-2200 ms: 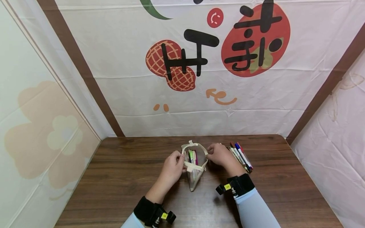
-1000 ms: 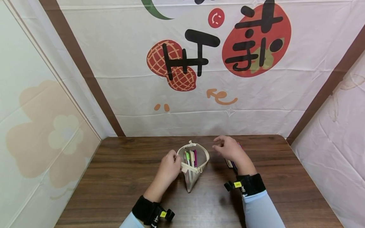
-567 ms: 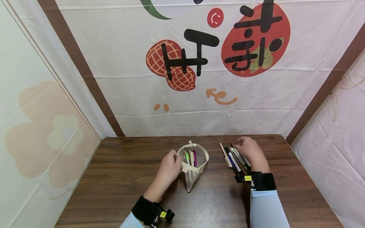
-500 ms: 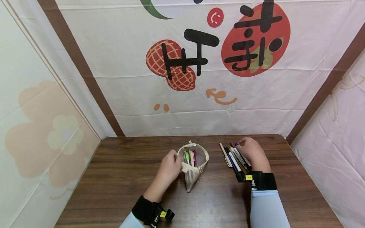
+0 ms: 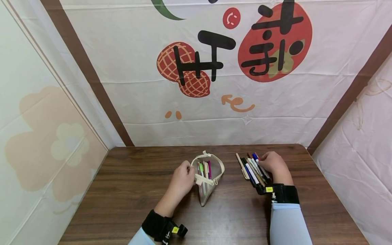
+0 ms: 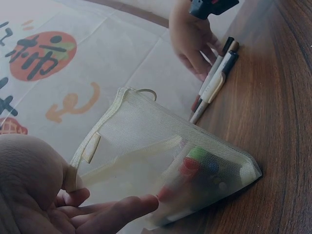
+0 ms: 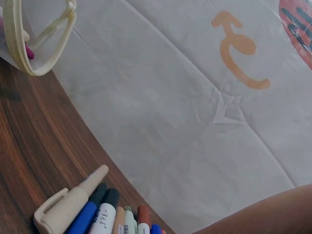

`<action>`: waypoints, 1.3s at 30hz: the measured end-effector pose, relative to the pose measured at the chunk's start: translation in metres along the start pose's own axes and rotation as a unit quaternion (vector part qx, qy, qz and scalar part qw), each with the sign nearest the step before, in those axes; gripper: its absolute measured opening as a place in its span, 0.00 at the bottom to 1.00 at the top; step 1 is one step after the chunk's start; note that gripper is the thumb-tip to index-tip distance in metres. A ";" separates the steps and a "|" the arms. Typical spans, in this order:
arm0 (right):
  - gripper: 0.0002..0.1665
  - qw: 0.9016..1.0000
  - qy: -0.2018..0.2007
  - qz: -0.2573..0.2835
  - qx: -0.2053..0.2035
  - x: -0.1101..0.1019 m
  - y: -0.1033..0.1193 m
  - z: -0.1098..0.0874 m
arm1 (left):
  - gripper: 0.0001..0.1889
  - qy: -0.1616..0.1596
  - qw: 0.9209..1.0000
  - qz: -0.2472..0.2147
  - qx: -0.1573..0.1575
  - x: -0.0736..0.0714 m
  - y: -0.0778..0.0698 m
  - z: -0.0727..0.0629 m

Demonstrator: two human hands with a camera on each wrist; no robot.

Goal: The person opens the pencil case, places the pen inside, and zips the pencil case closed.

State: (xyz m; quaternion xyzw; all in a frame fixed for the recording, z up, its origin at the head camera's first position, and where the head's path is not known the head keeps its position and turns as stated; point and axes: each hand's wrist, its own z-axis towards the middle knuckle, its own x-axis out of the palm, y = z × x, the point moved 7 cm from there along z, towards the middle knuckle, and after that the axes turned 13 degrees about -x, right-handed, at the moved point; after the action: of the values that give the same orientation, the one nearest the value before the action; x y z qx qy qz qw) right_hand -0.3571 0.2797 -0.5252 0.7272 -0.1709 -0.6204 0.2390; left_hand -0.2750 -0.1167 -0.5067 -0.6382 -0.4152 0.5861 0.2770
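A small mesh pencil case (image 5: 207,195) with a cream zip edge stands open-mouthed at the table's middle. Several pens, with green and purple ones (image 5: 209,170) among them, show inside it. My left hand (image 5: 182,178) pinches the left side of its rim; in the left wrist view the thumb side meets the cream edge. To the right lies a row of pens and markers, from a beige pen (image 5: 242,166) to a blue-capped marker (image 5: 256,157). My right hand (image 5: 275,166) is at the right side of this row, its lowered fingertips right at the outermost markers and partly hiding them.
A brown wooden table (image 5: 137,190) carries everything. Behind it hangs a white printed cloth (image 5: 171,132), close past the table's far edge. In the right wrist view, the markers (image 7: 103,219) lie side by side near that edge.
My right hand has left the case's rim, moved right across the pens and reached the row's right side. A beige pen now lies at the row's left. My left hand stays on the rim.
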 end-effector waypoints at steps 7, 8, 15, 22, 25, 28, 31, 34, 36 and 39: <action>0.25 1.000 0.000 -0.014 -0.004 0.029 -0.066 0.051 | 0.11 0.002 1.000 -0.001 0.001 0.000 -0.001 0.000; 0.25 1.000 0.002 -0.009 0.002 0.031 -0.071 0.054 | 0.11 0.002 1.000 -0.001 0.001 0.000 -0.001 0.000; 0.24 1.000 0.009 0.003 0.010 0.033 -0.079 0.059 | 0.11 0.005 1.000 -0.001 0.002 0.001 -0.001 0.000; 0.18 1.000 0.012 0.017 0.014 0.012 -0.024 0.019 | 0.11 0.008 1.000 -0.006 0.005 0.001 -0.001 0.000; 0.19 0.999 0.006 0.028 0.018 0.006 -0.009 0.006 | 0.11 0.007 1.000 -0.004 0.003 0.002 0.000 0.000; 0.19 0.999 0.008 0.029 0.015 0.005 -0.004 0.002 | 0.11 0.005 1.000 0.000 0.002 0.002 0.000 0.001; 0.16 0.999 0.010 0.033 0.019 0.006 -0.005 0.001 | 0.11 0.003 1.000 0.001 0.002 0.002 -0.001 0.000; 0.13 0.999 0.011 0.039 0.022 0.006 -0.007 0.000 | 0.11 0.003 1.000 0.000 0.001 0.002 -0.001 0.000; 0.12 0.999 0.007 0.036 0.019 0.004 -0.006 -0.001 | 0.11 0.003 1.000 -0.001 0.001 0.002 -0.001 -0.001; 0.13 0.999 -0.005 0.034 0.016 -0.001 -0.004 -0.004 | 0.11 0.004 1.000 -0.003 0.002 0.002 -0.001 -0.001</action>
State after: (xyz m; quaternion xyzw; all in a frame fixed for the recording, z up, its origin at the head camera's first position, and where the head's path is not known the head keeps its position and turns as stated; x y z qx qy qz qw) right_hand -0.3539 0.2844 -0.5266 0.7219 -0.2067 -0.6124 0.2470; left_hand -0.2748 -0.1140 -0.5068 -0.6389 -0.4148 0.5833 0.2821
